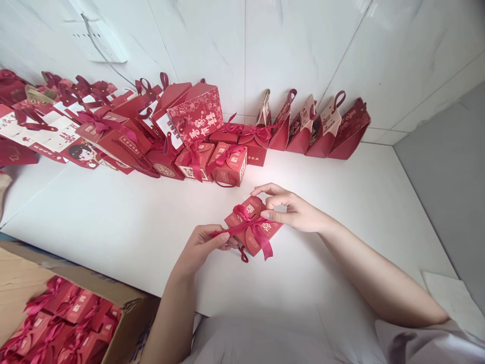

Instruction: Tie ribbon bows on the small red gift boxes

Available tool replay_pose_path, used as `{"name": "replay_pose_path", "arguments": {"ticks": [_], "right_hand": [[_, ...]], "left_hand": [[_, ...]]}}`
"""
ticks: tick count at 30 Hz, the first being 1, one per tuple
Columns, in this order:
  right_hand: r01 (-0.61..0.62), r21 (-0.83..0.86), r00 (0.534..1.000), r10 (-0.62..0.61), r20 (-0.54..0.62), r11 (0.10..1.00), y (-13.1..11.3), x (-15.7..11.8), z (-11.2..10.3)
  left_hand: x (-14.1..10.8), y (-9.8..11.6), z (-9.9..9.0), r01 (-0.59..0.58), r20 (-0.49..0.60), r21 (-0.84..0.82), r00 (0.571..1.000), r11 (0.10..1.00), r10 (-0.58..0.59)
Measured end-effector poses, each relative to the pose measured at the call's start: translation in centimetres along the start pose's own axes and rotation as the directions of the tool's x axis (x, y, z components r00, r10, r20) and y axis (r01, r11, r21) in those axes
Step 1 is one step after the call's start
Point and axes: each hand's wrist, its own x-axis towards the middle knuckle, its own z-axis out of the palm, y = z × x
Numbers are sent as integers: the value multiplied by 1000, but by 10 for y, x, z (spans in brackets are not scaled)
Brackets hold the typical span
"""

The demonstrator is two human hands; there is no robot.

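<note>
A small red gift box (251, 241) with gold print lies on the white table in front of me, a pink-red ribbon (261, 239) tied in a bow across its top. My left hand (206, 246) pinches one end of the ribbon between thumb and forefinger at the box's left side; its other fingers curl beside the box. At the upper right corner, my right hand (290, 208) has its thumb on the ribbon and box top, with the forefinger stretched out along the far edge. A dark red cord loop (243, 254) sticks out at the near side.
Several red gift boxes (229, 164) and bags stand along the tiled wall, more piled at the left. Triangular boxes (347, 130) lean in a row at the back right. A cardboard carton (127, 302) of ribboned boxes is at the lower left. A wall socket (99, 43) has a cable.
</note>
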Motion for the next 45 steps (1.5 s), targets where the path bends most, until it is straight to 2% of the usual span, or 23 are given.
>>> {"name": "replay_pose_path", "arguments": {"ticks": [3,10,16,25,29,32,36,37,38,39,41,43,44,45], "right_hand": [[-49,25,999,49,5,998,-2,-1,1],[-61,10,994,60,96,998,-5,-4,-4],[-44,6,990,43,136,999,-3,-3,-8],[-44,58,990,36,133,997,4,-1,-6],[-57,48,993,51,109,997,4,-1,-9],[-72,53,995,67,76,996,0,-2,-12],[-111,25,992,110,55,993,-8,-3,-17],[-116,9,992,116,48,993,-11,-4,-19],[-121,-11,992,121,35,993,-13,-5,-21],[-122,-34,992,123,16,992,-16,-6,-23],[-117,-87,993,115,-30,989,-21,-8,-26],[-99,-138,993,88,-81,986,-27,-10,-28],[-95,-159,991,78,-113,983,-30,-11,-29],[-104,-178,986,78,-147,979,-33,-13,-31]], "left_hand": [[1,-2,0,-36,-12,-10,999,999,36],[3,-4,5,-111,-162,60,980,992,119],[2,-6,10,-122,-179,55,975,991,130],[1,-13,11,-141,-161,122,974,982,160],[1,-8,8,-104,-73,233,990,967,124],[-2,1,0,-55,80,354,996,933,29],[-12,25,-21,2,282,551,941,835,-188],[-14,34,-26,-7,301,608,927,794,-222],[-16,44,-31,-29,288,656,933,754,-215],[-16,53,-34,-56,254,688,953,723,-168],[-10,72,-36,-130,144,720,989,682,36],[3,87,-31,-237,79,712,962,661,260],[12,92,-26,-311,108,694,937,649,333],[21,95,-22,-392,183,666,911,635,371]]}}
